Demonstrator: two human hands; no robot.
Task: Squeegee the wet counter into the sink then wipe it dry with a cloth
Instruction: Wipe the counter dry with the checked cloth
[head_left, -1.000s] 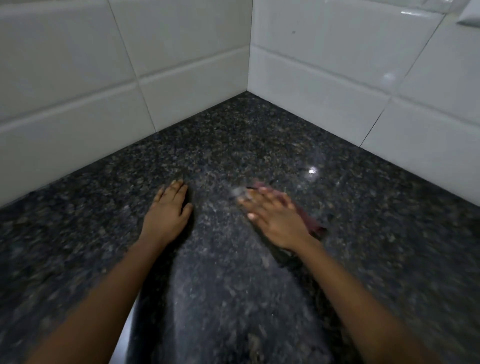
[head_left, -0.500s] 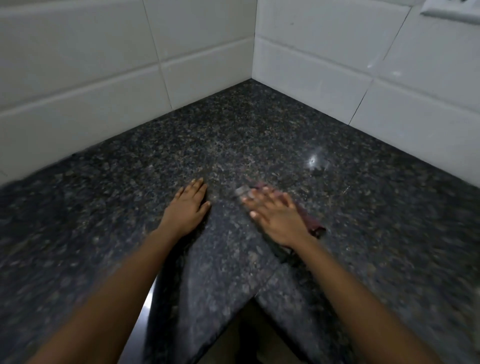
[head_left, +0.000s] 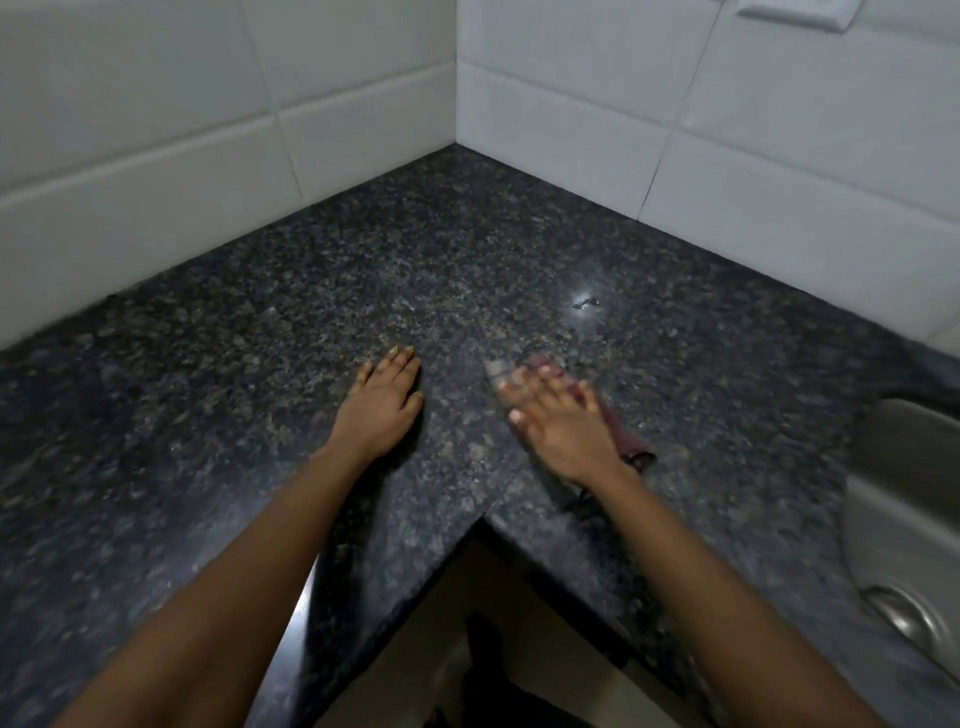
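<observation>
The dark speckled granite counter (head_left: 467, 260) fills the corner between two tiled walls. My right hand (head_left: 561, 426) lies flat, fingers spread, pressing a dark red cloth (head_left: 631, 444) onto the counter near its inner corner edge; most of the cloth is hidden under the hand. My left hand (head_left: 382, 402) rests flat on the bare counter to the left, fingers together, holding nothing. A steel sink (head_left: 904, 519) with its drain (head_left: 906, 621) shows at the right edge. I see no squeegee.
White tiled walls (head_left: 597, 104) meet at the back corner. A white wall plate (head_left: 795, 13) sits at the top right. A bright light glint (head_left: 586, 301) marks the counter behind the cloth. Below the counter's inner corner the floor (head_left: 493, 597) and dark clothing show.
The view has pulled back and turned right, so the sink and the counter's front edge now appear. Both hands stay flat on the counter; the right one is blurred over the cloth.
</observation>
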